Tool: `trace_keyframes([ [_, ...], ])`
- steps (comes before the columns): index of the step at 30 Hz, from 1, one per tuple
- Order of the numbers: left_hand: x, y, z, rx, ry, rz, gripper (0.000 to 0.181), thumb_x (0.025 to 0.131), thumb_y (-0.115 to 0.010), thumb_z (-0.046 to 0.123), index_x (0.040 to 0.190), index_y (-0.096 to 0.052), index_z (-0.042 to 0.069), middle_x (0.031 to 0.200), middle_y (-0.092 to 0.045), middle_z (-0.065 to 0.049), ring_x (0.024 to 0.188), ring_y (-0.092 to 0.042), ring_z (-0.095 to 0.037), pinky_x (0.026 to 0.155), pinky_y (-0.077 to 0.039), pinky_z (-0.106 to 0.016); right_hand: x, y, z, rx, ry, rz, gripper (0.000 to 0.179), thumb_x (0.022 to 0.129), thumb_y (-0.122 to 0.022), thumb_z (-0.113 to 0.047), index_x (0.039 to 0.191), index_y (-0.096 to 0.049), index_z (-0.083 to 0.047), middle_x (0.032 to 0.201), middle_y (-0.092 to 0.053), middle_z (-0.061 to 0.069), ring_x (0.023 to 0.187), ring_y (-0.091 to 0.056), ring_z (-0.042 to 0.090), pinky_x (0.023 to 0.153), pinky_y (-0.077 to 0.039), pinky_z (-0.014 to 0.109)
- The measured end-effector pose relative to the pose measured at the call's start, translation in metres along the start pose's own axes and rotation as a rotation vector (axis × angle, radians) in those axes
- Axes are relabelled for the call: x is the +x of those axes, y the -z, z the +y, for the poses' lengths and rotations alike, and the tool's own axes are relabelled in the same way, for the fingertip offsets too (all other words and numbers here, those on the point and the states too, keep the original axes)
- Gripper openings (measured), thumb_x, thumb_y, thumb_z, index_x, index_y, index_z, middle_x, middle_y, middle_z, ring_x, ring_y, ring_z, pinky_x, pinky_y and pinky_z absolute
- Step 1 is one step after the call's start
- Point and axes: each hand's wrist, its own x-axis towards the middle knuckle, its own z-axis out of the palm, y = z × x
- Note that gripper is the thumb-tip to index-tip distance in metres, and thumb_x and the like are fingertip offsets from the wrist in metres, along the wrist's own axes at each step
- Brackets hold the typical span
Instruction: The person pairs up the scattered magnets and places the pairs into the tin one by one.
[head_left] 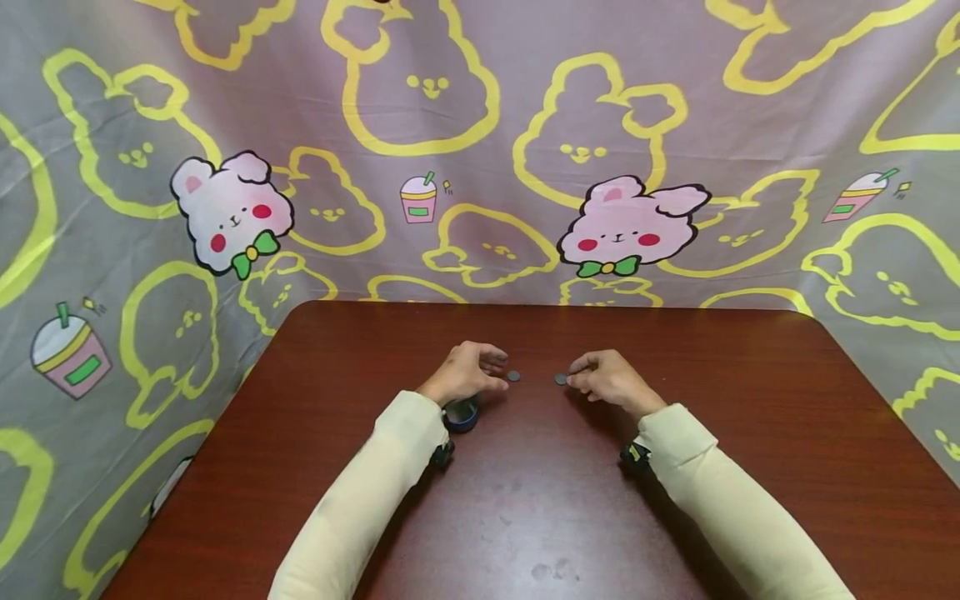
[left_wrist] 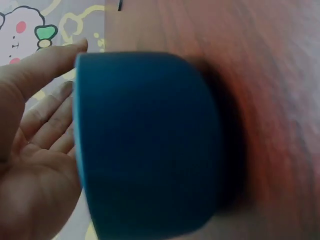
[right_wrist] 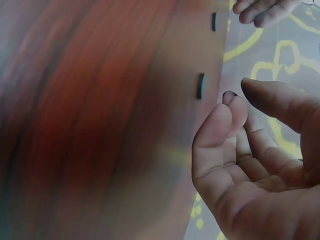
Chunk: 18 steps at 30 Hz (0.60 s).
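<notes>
Two small dark flat discs lie apart on the brown table. My left hand (head_left: 467, 372) is just left of one disc (head_left: 513, 376), thumb and fingers spread with nothing between them. My right hand (head_left: 611, 380) hovers by the other disc (head_left: 561, 379). In the right wrist view, a small gap shows between the right fingertips (right_wrist: 215, 125) and the nearer disc (right_wrist: 200, 86), and the thumb stands apart from the loosely bent fingers. A round blue container (head_left: 462, 415) sits under my left wrist; its blue side (left_wrist: 150, 145) fills much of the left wrist view.
The brown table (head_left: 525, 517) has rounded far corners. Behind it and along its sides hangs a grey-pink cloth (head_left: 480, 183) printed with yellow outlines, rabbits and cups. Dark wrist-worn devices sit at both cream sleeves (head_left: 678, 442).
</notes>
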Motion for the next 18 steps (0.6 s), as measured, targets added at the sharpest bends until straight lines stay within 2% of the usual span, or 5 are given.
trace_keyframes([
  [6,0.007,-0.004,0.003,0.012,0.051,-0.015,0.047,0.081,-0.082,0.002,0.125,-0.065,-0.003,0.114,-0.071,-0.013,0.107,-0.068,-0.025,0.088,-0.056,-0.032,0.003,0.002,0.008,-0.033,0.008,0.007,0.024,0.089,-0.069,-0.002,0.109,-0.066,0.011,0.088,-0.072,0.012,0.074,-0.064,0.018,0.063,-0.056,0.029],
  [10,0.011,-0.008,0.002,0.034,0.056,-0.015,0.045,0.081,-0.082,0.001,0.122,-0.067,-0.003,0.112,-0.072,-0.013,0.104,-0.069,-0.024,0.087,-0.056,-0.030,0.006,0.001,0.011,-0.052,-0.002,0.012,0.023,0.089,-0.070,-0.001,0.108,-0.067,0.010,0.082,-0.069,0.008,0.069,-0.060,0.016,0.060,-0.054,0.028],
  [14,0.014,-0.011,0.002,0.046,0.067,0.000,0.041,0.080,-0.082,-0.001,0.119,-0.068,-0.003,0.110,-0.072,-0.013,0.102,-0.069,-0.023,0.086,-0.056,-0.028,0.009,0.001,0.013,-0.088,-0.001,0.031,0.023,0.086,-0.071,-0.002,0.107,-0.069,0.008,0.075,-0.065,0.005,0.065,-0.056,0.015,0.056,-0.050,0.026],
  [18,0.015,-0.013,0.001,0.026,0.092,0.036,0.037,0.079,-0.081,-0.005,0.115,-0.070,-0.003,0.106,-0.073,-0.013,0.097,-0.071,-0.023,0.082,-0.057,-0.027,0.011,0.001,0.016,-0.173,0.037,0.059,0.023,0.081,-0.075,-0.006,0.102,-0.073,0.004,0.079,-0.069,0.006,0.072,-0.056,0.017,0.061,-0.046,0.026],
])
